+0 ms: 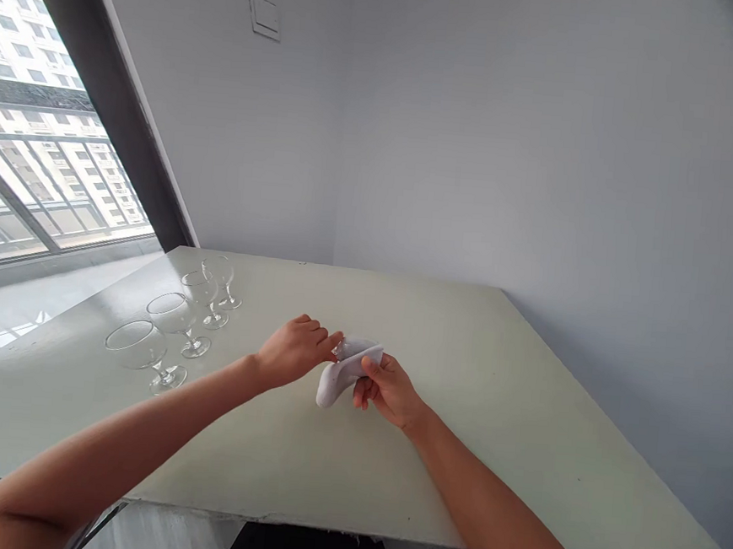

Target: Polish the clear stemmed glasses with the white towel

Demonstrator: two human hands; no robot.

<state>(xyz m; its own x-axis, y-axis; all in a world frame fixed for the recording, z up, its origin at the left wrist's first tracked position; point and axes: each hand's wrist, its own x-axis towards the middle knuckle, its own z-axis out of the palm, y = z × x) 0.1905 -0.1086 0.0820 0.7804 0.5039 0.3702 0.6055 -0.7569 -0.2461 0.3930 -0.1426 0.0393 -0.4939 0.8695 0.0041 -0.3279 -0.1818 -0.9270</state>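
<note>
Above the middle of the table, my right hand [389, 388] is closed on a white cloth [335, 384], thumb on top and fingers curled beneath. One end of the cloth hangs down in a rounded fold. Behind the cloth shows part of a clear glass [356, 344]; most of its shape is hidden. My left hand [297, 350] reaches in from the left with its fingers closed at the glass's near end, by the cloth's edge. To the left, several clear stemmed glasses [173, 313] stand upright in a slanting row.
The pale table [489, 487] reaches back to grey walls [541, 153]. A white switch plate [265, 16] is on the back wall. On the left is a window [41, 130] with a dark frame and a railing outside. The table's front edge runs just ahead of my body.
</note>
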